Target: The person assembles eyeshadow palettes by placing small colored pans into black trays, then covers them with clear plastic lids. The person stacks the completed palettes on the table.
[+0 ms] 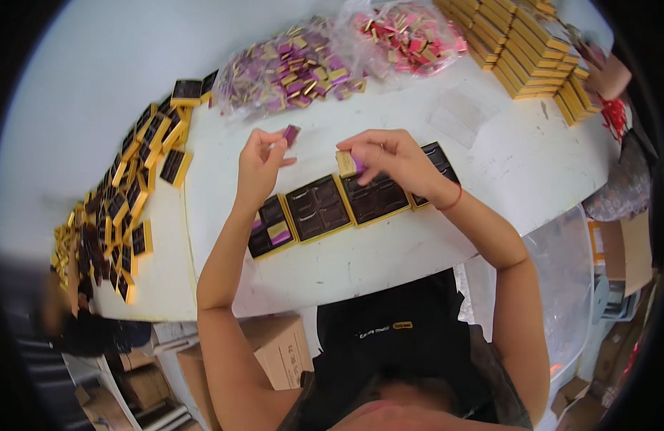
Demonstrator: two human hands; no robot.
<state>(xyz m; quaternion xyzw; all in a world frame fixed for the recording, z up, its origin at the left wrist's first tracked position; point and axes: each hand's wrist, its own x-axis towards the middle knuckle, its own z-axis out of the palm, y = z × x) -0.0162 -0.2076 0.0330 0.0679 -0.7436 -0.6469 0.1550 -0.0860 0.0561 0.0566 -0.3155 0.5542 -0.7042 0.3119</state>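
Note:
My left hand (259, 164) pinches a small purple wrapped piece (291, 134) above the white table. In my right hand (393, 159) is a small gold-and-purple wrapped piece (345, 164), held over the row of boxes. Below both hands, several gold-edged boxes with dark moulded trays stand side by side. The leftmost box (269, 228) holds wrapped pieces in some compartments. Beside it is a box (318, 210) whose tray shows only dark compartments. My right hand partly covers the third box (379, 205), and the box at the right end (441, 167) is partly hidden too.
Clear bags of purple-and-gold pieces (296, 68) and red pieces (407, 39) lie at the far side. Stacked gold boxes (529, 54) stand far right, near a clear plastic sheet (461, 115). Open boxes (134, 183) pile up left. Other people are at both sides.

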